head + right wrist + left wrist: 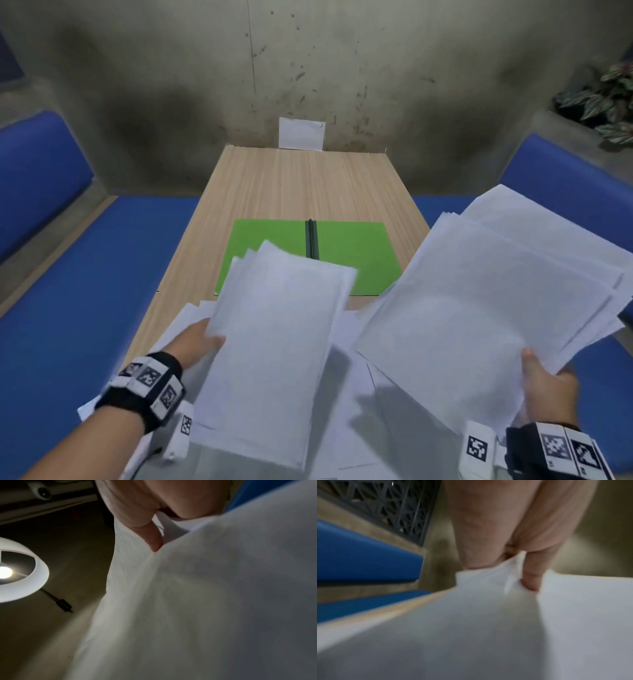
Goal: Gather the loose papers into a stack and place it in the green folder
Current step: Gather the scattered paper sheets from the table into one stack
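Left hand (195, 346): I saw it pinching a paper bundle (274, 349) by its left edge.
Right hand (548, 394): it clamped a fanned sheaf (479, 308) at the near corner.
Green folder (274, 240): lay open beyond both.

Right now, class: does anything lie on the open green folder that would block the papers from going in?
Nothing visible lies on the green folder; each hand holds a bunch of papers above the table, unmerged.
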`<action>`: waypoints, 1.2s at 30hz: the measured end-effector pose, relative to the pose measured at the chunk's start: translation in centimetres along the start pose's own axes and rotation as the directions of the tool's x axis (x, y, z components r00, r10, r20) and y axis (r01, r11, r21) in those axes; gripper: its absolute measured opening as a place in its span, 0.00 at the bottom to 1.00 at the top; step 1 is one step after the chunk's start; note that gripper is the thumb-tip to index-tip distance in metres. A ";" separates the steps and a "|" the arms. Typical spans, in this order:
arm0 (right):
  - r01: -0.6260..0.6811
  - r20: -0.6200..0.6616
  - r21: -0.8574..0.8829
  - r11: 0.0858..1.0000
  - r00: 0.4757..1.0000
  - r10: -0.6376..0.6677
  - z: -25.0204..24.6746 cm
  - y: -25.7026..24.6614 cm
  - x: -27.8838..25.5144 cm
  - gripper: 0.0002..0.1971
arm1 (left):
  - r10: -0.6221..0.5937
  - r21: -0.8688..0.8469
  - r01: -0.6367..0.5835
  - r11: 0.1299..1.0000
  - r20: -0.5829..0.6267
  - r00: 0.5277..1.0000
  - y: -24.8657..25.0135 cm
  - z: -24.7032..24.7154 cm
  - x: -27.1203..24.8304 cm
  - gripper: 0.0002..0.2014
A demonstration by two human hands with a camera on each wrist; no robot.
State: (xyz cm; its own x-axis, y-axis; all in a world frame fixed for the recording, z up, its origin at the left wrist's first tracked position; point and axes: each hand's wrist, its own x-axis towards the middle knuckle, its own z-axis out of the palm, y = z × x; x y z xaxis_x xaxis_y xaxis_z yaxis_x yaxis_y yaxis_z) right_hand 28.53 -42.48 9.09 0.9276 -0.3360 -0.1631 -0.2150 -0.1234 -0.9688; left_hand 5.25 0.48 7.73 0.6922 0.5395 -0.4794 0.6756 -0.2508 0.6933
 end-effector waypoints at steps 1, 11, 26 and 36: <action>-0.026 0.040 0.012 1.000 0.999 0.025 -0.1 -0.2 -0.2 0.03 | -0.045 0.032 0.046 0.998 -0.030 0.999 -1.1 1.1 0.8 0.19; 0.068 0.335 -0.724 0.687 0.905 0.264 -0.5 5.9 -0.1 0.14 | -0.210 -0.042 0.206 0.978 -0.203 0.956 -3.6 7.2 1.1 0.19; 0.081 0.157 -0.953 0.293 0.957 0.245 -1.2 8.6 -1.5 0.18 | -0.067 -0.122 0.032 0.992 -0.297 0.953 -2.4 6.2 -1.6 0.30; 0.162 0.246 -0.889 0.429 0.958 0.148 -1.3 8.0 -1.7 0.13 | -0.092 -0.190 0.047 0.981 -0.232 0.968 -2.5 4.9 -4.0 0.21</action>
State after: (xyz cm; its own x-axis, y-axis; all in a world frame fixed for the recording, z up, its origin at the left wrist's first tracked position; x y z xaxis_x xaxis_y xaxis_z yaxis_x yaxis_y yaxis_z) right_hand 24.86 -44.14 1.88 0.9318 -0.1109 -0.3457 -0.2138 -0.9372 -0.2755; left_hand 2.03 -5.01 5.25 0.5495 0.7319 -0.4029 0.6473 -0.0680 0.7592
